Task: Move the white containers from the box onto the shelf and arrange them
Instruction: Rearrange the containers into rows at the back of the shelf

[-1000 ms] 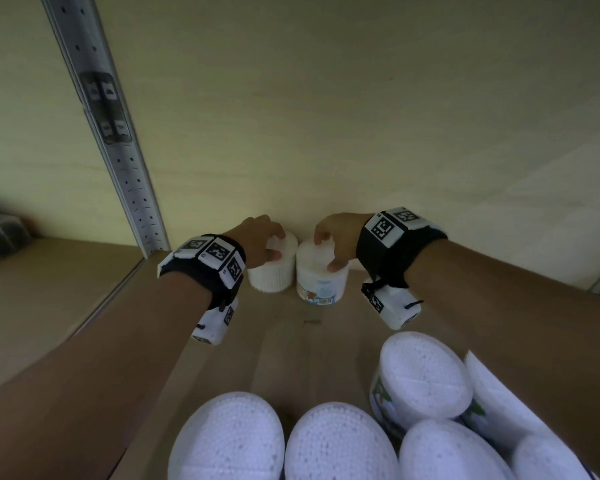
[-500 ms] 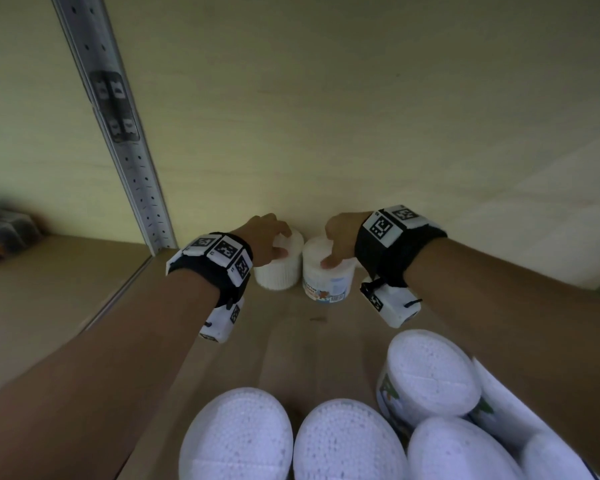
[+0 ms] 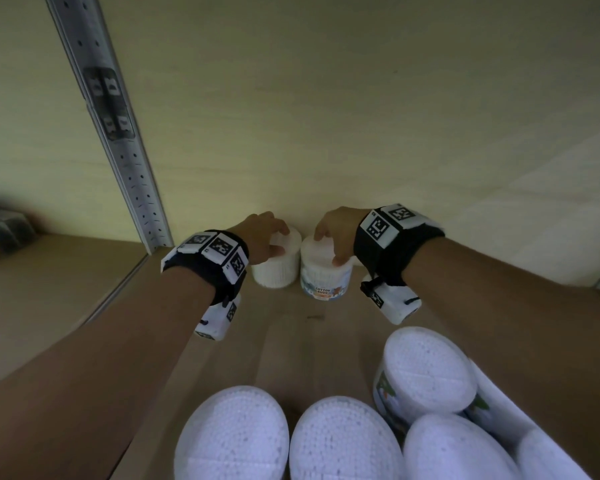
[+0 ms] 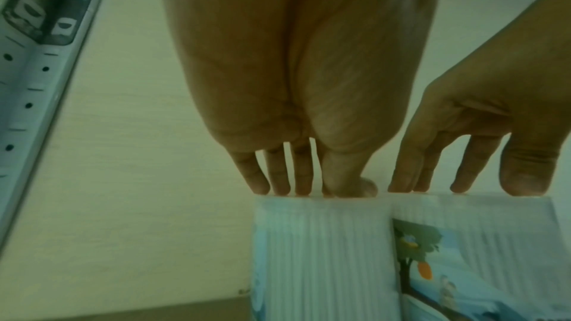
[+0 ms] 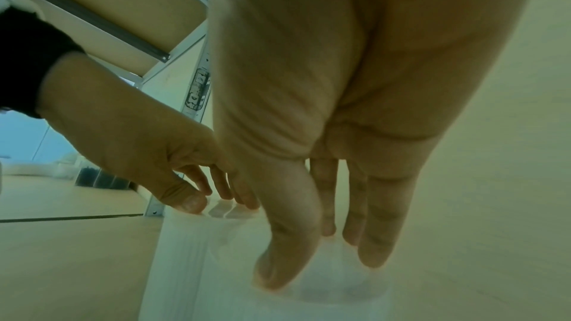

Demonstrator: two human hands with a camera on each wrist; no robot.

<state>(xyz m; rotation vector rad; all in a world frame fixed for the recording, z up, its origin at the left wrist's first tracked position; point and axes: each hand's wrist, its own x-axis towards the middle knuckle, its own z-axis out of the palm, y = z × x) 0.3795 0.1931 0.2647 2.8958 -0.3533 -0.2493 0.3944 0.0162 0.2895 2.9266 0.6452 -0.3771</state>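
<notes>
Two white ribbed containers stand side by side at the back of the wooden shelf, against the back wall. My left hand grips the lid of the left container from above, thumb in front and fingers behind. My right hand grips the right container, labelled cotton buds, the same way. In the left wrist view my left hand's fingertips sit on the left container's top rim, beside the right container. In the right wrist view my right hand curls over its container's lid.
Several more white containers with dotted lids crowd the near bottom edge of the head view. A perforated metal upright bounds the shelf bay on the left. Dark items lie in the neighbouring bay at far left.
Both hands keep hold of their containers near the back wall. The containers have barely moved; the view has shifted slightly.
</notes>
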